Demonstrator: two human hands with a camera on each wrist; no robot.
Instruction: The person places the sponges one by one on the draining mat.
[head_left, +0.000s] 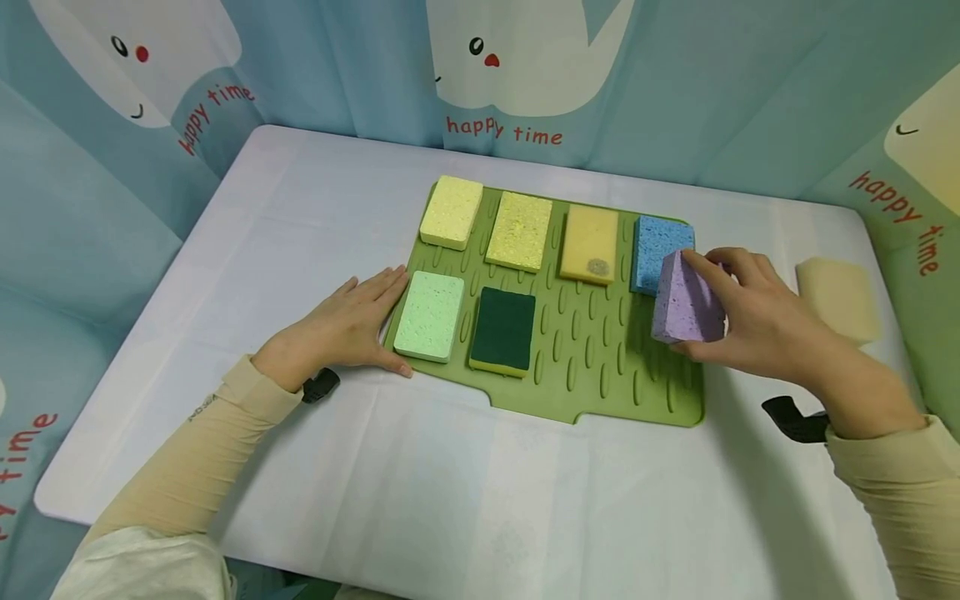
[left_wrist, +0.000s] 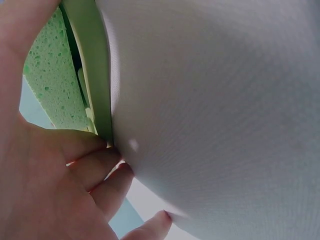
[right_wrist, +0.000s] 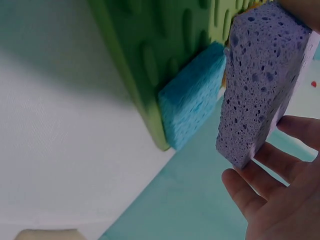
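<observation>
A purple sponge (head_left: 686,302) is gripped in my right hand (head_left: 776,321), between thumb and fingers, tilted above the right part of a green ridged mat (head_left: 600,375). In the right wrist view the purple sponge (right_wrist: 265,75) hangs clear of the mat, near the blue sponge (right_wrist: 195,95). My left hand (head_left: 341,321) rests with straight fingers at the mat's left edge, beside a light green sponge (head_left: 429,317). The left wrist view shows the fingertips touching the mat's rim. To the right of the light green one lies a dark green scouring sponge (head_left: 502,331).
Along the mat's back row lie a pale yellow sponge (head_left: 452,211), a speckled yellow sponge (head_left: 520,231), a tan sponge with a grey spot (head_left: 588,240) and a blue sponge (head_left: 662,242). A cream sponge (head_left: 840,298) lies off the mat on the white table (head_left: 450,500). A printed curtain (head_left: 360,67) surrounds it.
</observation>
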